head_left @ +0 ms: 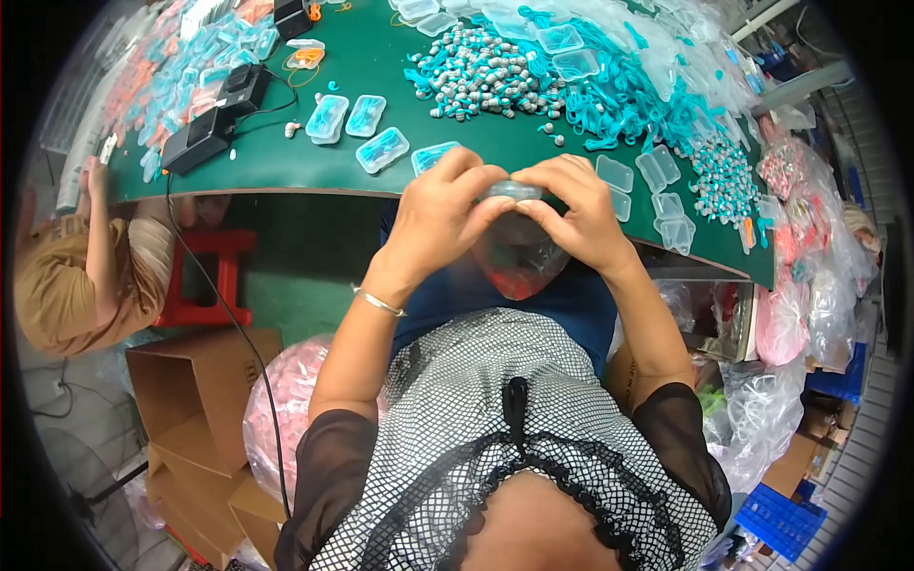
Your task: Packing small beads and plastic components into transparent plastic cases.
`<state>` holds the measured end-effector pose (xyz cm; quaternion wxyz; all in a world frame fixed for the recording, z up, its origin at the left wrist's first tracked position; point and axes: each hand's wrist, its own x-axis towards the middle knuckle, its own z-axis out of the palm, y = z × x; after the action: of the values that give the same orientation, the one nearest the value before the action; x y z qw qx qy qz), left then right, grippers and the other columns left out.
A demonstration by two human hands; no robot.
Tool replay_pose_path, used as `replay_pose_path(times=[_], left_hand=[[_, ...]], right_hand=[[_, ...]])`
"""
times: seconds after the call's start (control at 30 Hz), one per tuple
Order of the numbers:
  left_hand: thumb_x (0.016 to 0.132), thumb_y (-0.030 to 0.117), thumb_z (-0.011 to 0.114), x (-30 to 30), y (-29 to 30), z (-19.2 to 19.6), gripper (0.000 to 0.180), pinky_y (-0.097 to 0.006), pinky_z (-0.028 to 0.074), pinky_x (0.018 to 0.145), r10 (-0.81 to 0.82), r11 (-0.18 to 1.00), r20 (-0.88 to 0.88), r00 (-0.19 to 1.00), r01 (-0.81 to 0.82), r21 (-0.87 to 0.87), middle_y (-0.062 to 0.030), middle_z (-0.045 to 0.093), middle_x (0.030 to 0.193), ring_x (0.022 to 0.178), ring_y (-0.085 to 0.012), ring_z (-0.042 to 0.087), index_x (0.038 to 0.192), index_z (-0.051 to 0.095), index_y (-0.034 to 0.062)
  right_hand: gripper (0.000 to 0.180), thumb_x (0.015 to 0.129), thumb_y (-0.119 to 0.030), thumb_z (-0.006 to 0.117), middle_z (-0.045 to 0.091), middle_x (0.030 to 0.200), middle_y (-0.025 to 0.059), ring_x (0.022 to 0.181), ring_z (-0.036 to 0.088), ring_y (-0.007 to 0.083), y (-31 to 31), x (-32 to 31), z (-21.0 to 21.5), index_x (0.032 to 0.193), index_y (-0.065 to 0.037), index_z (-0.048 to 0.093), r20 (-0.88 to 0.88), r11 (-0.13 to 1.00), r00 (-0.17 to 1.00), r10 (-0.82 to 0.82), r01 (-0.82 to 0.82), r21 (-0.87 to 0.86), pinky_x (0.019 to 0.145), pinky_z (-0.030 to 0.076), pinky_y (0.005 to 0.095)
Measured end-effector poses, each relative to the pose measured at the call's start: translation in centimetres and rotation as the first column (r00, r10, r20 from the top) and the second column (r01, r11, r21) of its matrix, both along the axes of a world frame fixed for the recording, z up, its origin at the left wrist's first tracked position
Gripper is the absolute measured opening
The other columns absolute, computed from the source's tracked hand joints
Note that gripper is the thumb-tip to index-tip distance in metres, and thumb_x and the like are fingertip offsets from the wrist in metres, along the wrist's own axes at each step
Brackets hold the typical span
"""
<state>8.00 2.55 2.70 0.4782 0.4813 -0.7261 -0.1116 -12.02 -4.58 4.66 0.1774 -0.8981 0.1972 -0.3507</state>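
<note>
At the near edge of the green table, a small clear plastic case (515, 190) is pinched between my left hand (440, 211) and my right hand (581, 211). Fingers and thumbs of both hands close on its two ends; its contents are too small to make out. Just beyond my left hand lies a clear case with teal contents (433, 157), partly covered by the fingers. Similar filled cases (382, 150) rest to its left. Right of my right hand are several clear cases (657, 169), some with lids open.
Grey-and-teal earplugs (481, 76) are heaped at the back beside tangled teal cords (619, 105). More small teal-and-white pieces (721, 181) lie right. Black devices (198, 140) with a cable stand left, near another person's hand (95, 178). Cardboard boxes (195, 400) sit below.
</note>
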Motion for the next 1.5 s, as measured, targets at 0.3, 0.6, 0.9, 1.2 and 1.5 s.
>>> replay_pose_path(times=[0.3,0.6,0.9,1.2,1.5], left_hand=[[0.079,0.014,0.077,0.9,1.7,1.4,0.025,-0.037,0.052,0.063,-0.028,0.997,-0.074,0.997,0.034,0.074,-0.0131,0.061,0.091,0.074,-0.0299,0.064,0.098,0.067,0.0007],[0.078,0.015,0.078,0.8,2.2,0.7,0.023,-0.035,0.05,0.061,-0.053,0.998,-0.171,0.984,0.056,0.01,-0.0103,0.06,0.083,0.069,-0.0251,0.061,0.094,0.069,0.0016],[0.082,0.023,0.077,0.0,2.1,0.6,0.029,-0.035,0.051,0.066,-0.078,0.996,-0.286,0.955,0.062,-0.064,-0.0115,0.063,0.083,0.074,-0.0267,0.062,0.098,0.068,0.0005],[0.088,0.018,0.072,-0.5,2.5,0.3,0.022,-0.035,0.05,0.062,-0.135,0.991,-0.311,0.941,0.121,-0.064,-0.0128,0.062,0.082,0.069,-0.0272,0.061,0.098,0.066,-0.001],[0.091,0.011,0.061,-1.9,1.6,0.8,0.017,-0.035,0.049,0.069,-0.043,0.969,-0.311,0.95,0.115,0.217,-0.0134,0.06,0.082,0.073,-0.0264,0.059,0.101,0.066,-0.0009]], right_hand=[[0.026,0.077,-0.007,0.074,0.068,0.095,0.0124,0.085,0.063,0.0296,0.9,1.3,0.8,0.102,-0.002,0.068,0.069,0.982,0.994,0.086,-0.096,0.161,0.078,0.05,0.0387],[0.024,0.077,-0.007,0.073,0.066,0.087,0.0125,0.076,0.061,0.0282,2.0,1.3,1.6,0.1,-0.001,0.068,0.055,0.988,0.994,0.096,-0.102,0.118,0.071,0.048,0.0377],[0.024,0.09,-0.012,0.07,0.069,0.1,0.0121,0.084,0.064,0.019,2.3,0.7,0.8,0.11,0.001,0.068,0.249,0.872,0.968,0.042,-0.157,0.463,0.076,0.051,0.0303],[0.018,0.091,-0.012,0.067,0.067,0.095,0.013,0.081,0.065,0.02,3.1,0.6,1.5,0.1,0.003,0.068,0.24,0.889,0.967,0.09,-0.186,0.418,0.072,0.051,0.0301],[0.013,0.089,-0.013,0.066,0.069,0.09,0.0139,0.081,0.066,0.0263,2.1,-0.5,1.0,0.095,-0.001,0.069,0.212,0.93,0.976,-0.052,-0.03,0.367,0.073,0.052,0.0359]])
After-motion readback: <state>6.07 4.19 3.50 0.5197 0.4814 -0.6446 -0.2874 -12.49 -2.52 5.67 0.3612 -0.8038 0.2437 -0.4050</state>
